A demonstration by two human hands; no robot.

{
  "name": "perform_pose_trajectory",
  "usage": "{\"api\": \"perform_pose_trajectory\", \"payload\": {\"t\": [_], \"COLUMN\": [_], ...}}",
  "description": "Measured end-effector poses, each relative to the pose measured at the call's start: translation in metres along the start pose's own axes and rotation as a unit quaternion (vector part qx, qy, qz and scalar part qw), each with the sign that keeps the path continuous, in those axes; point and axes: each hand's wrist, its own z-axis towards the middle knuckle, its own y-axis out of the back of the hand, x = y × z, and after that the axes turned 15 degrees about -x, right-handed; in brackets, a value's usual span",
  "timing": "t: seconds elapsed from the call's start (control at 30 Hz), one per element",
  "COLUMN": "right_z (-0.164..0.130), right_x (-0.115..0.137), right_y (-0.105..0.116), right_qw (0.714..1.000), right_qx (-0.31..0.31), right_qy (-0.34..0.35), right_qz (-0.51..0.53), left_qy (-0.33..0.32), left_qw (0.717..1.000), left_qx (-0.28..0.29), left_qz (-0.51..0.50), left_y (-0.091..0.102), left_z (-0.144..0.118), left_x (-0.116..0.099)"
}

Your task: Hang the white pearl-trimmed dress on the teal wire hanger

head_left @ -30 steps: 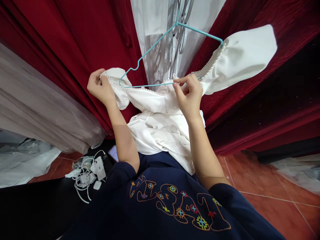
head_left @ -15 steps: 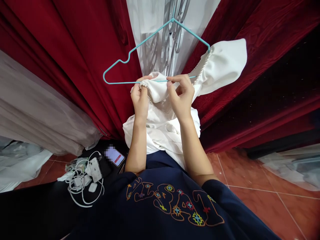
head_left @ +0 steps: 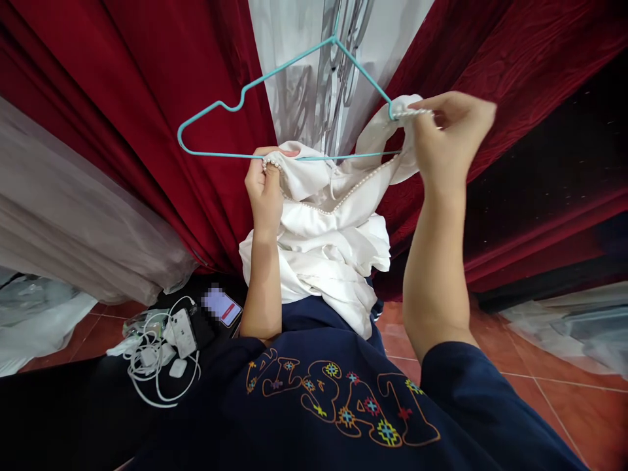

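Note:
A white satin dress [head_left: 314, 268] with pearl-beaded edging lies bunched over my lap, its upper part raised. The turquoise hanger [head_left: 289, 65] is in front of me, its right shoulder inside a sleeve of the dress. My left hand [head_left: 265, 190] pinches the beaded neckline against the hanger's bottom bar, left of centre. At the hanger's right end, my right hand [head_left: 449, 134] is closed on the pearl-trimmed edge of that sleeve. The hanger's left shoulder is bare.
Red curtains [head_left: 206, 131] hang on both sides of white fabric and grey metal scrollwork [head_left: 338, 85]. At lower left, a black surface [head_left: 63, 405] carries a lit phone [head_left: 226, 306], a second phone [head_left: 184, 332] and coiled white cables [head_left: 147, 386]. Reddish floor tiles [head_left: 559, 405] show at right.
My right hand has moved from the middle of the hanger's bottom bar up and right to the sleeve edge. My left hand and the hanger have shifted slightly left.

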Motion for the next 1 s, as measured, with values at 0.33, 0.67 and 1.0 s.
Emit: {"api": "perform_pose_trajectory", "payload": {"t": [0.33, 0.67, 1.0], "right_z": [-0.035, -0.088, -0.093], "right_x": [-0.045, 0.002, 0.003], "right_y": [0.062, -0.003, -0.005], "right_qw": [0.986, 0.989, 0.987], "right_qx": [-0.084, 0.107, 0.105], "right_qy": [-0.141, -0.052, -0.018], "right_qz": [-0.032, 0.093, 0.117], "left_qy": [0.001, 0.059, 0.12], "left_qw": [1.0, 0.998, 0.981], "left_qx": [0.005, -0.008, -0.068], "left_qz": [0.021, -0.026, 0.134], "left_y": [0.0, -0.005, 0.048], "left_z": [0.0, -0.005, 0.0], "left_x": [0.001, 0.006, 0.025]}}
